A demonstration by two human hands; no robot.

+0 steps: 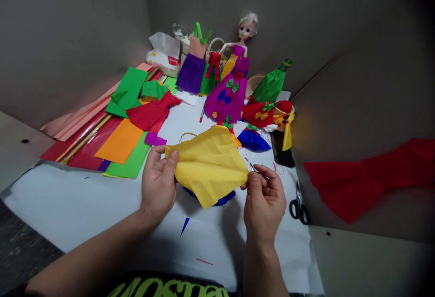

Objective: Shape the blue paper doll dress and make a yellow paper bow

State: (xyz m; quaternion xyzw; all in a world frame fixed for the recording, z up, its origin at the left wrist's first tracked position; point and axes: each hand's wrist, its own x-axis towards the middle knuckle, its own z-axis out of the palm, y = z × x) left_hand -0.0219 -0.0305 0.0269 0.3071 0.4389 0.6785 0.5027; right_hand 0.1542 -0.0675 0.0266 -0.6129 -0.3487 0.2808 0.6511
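While a white sheet (118, 202) fills most of the lower frame, a red dress (370, 179) is seen at the right edge. Yellow paper (209, 165), which is creased, is held above the sheet, at the centre of the frame. The right hand (267, 197) pinches its right corner with thumb and fingers, and the left hand (158, 186) is closed on its left end, thumb on top. In the upper middle are a purple dress (234, 104) with bows and, behind it, a doll (239, 51). A blue piece (224, 198) shows partly below the paper. Right of centre lie a phone (283, 153) and, lower, scissors (298, 202). A blue scrap (185, 227) lies at lower centre. Beside the right fingers there appears a metal tip (252, 167); of which tool, I cannot tell.
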